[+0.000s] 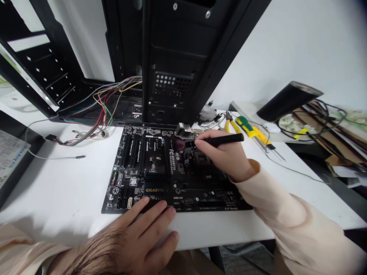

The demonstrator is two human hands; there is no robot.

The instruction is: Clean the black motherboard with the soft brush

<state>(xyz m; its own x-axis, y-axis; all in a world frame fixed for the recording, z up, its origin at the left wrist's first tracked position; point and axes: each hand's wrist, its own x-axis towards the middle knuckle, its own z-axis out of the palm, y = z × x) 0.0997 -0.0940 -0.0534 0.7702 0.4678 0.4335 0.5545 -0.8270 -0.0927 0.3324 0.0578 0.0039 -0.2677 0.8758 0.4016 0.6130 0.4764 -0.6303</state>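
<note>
A black motherboard with GIGABYTE lettering lies flat on the white table. My right hand is closed around the black handle of a small brush. The dark reddish bristles rest on or just over the board, close to its rear ports; exact contact is hard to make out. My left hand lies with fingers stretched out, its fingertips at the board's near edge. Part of the board around the CPU socket is hidden beneath my right hand and sleeve.
Behind the board stands an open black computer case with loose coloured cables. Pliers, a green-and-yellow screwdriver and a black cylinder are at the right. A labelled box sits at the left edge.
</note>
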